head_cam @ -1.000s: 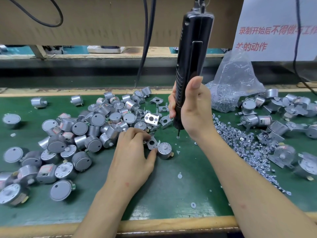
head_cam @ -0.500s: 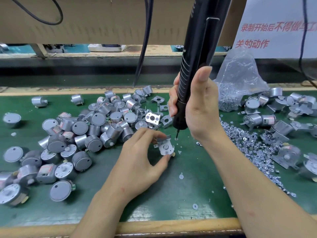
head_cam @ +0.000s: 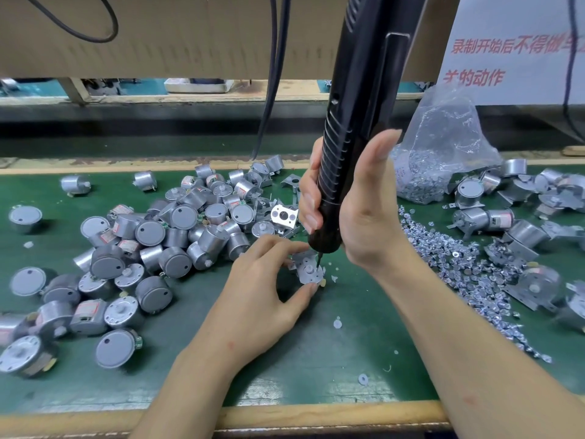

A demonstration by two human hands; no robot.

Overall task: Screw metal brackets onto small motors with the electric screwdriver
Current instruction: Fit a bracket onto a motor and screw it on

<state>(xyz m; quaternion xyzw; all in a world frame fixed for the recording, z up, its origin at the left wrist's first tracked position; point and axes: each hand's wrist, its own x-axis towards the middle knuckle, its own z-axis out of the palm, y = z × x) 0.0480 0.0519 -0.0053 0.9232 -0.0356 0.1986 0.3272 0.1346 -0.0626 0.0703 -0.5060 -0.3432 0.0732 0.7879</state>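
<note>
While the left hand (head_cam: 256, 299) pinches the motor (head_cam: 308, 273) at frame centre, the right hand (head_cam: 368, 213) gripping the electric screwdriver (head_cam: 364, 90) should press it straight down.

Bare bench (head_cam: 316, 359) along near edge: open passage. Motor heap (head_cam: 164, 236) blocks left. Loose screws (head_cam: 468, 280) and screw bag (head_cam: 443, 160) crowd right. Hanging cable (head_cam: 272, 90) drops over the far side.
</note>
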